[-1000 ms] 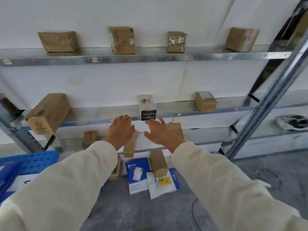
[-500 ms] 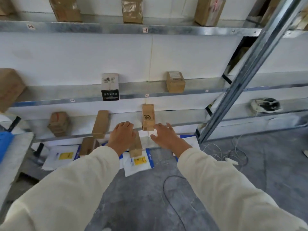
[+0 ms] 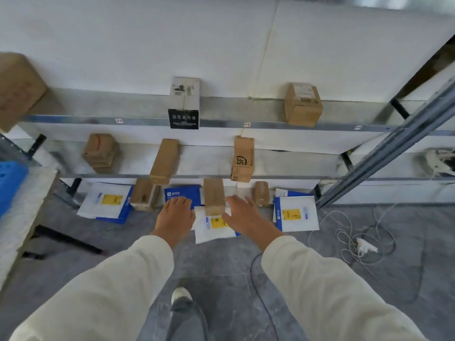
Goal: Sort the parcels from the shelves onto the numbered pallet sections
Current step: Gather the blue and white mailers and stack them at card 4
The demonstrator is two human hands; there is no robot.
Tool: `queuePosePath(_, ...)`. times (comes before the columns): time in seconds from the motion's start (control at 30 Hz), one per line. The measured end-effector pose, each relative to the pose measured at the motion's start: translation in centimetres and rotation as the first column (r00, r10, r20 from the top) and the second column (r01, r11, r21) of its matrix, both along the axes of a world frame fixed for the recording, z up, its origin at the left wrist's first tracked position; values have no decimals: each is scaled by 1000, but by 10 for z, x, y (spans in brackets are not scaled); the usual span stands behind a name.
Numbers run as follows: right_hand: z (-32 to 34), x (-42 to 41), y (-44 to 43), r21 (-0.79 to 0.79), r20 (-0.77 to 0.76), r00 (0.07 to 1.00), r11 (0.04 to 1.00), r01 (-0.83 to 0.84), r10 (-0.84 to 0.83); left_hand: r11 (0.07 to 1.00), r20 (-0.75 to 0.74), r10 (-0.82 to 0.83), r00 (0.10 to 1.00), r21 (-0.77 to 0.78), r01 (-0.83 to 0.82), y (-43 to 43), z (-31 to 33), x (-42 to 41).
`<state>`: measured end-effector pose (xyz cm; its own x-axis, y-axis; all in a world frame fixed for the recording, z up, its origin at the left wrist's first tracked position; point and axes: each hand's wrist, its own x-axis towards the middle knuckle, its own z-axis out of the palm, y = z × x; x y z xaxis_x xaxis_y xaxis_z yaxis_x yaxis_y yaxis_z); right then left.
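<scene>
**Q:** Entry one, room and surfaces?
**A:** Grey concrete floor [image 3: 221, 267]. White wall panels [image 3: 147, 45]. Metal rack: middle shelf [image 3: 234, 124], lower shelf [image 3: 197, 177], slanting steel upright [image 3: 384, 148] at right. Blue pallet [image 3: 11, 183] at the far left edge. White cable [image 3: 354, 232], coiled on the floor at right.

**Q:** Entry two, markings?
**A:** Tan carton [image 3: 243, 158] on the lower shelf: "SF" in black, letters turned sideways. Black-and-white box [image 3: 184, 104] on the middle shelf: a row of white handling symbols, small print unreadable. Brown carton [image 3: 302, 104] to its right: white label on top, unreadable. Small white tags on the middle shelf's front edge, digits too blurred to read. White mailer [image 3: 214, 227]: yellow label, print unreadable. Blue mailer [image 3: 183, 193]: white logo, unreadable.

**Q:** Entry three, the item in hand's reach?
**A:** Brown parcel [image 3: 213, 196], one piece, at floor level below the lower shelf, its near end lying over the white mailer. Long axis runs from the person toward the wall. Left hand [image 3: 175, 217] just left of it, fingers relaxed and spread over the blue mailer, holding nothing. Right hand [image 3: 246, 216] just right of it, fingers wide, thumb toward the parcel; whether it touches cannot be told
</scene>
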<state>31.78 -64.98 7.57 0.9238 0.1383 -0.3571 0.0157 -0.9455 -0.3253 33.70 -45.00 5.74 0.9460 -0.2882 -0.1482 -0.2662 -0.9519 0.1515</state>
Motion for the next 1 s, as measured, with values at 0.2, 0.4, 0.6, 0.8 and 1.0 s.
queuePosePath(0.2, -39, 63, 67, 13, -73, 996, 999, -44, 45, 996, -70, 90, 994, -11, -91, 52, -33, 42)
queuePosePath(0.4, -85, 117, 144, 35, -113, 984, 990, -136, 139, 972, -162, 228, 960, -13, -233, 123, -78, 74)
queuePosePath(0.6, -136, 163, 214, 76, -191, 936, 956, -285, 294, 942, -219, 335, 916, 54, -332, 188, -125, 101)
queuePosePath(0.8, -189, 221, 283, 128, -237, 877, 908, -398, 418, 896, -237, 442, 865, 76, -437, 245, -171, 125)
queuePosePath(1.0, -263, 265, 331, 194, -212, 856, 879, -435, 471, 815, -250, 577, 777, 125, -565, 283, -235, 176)
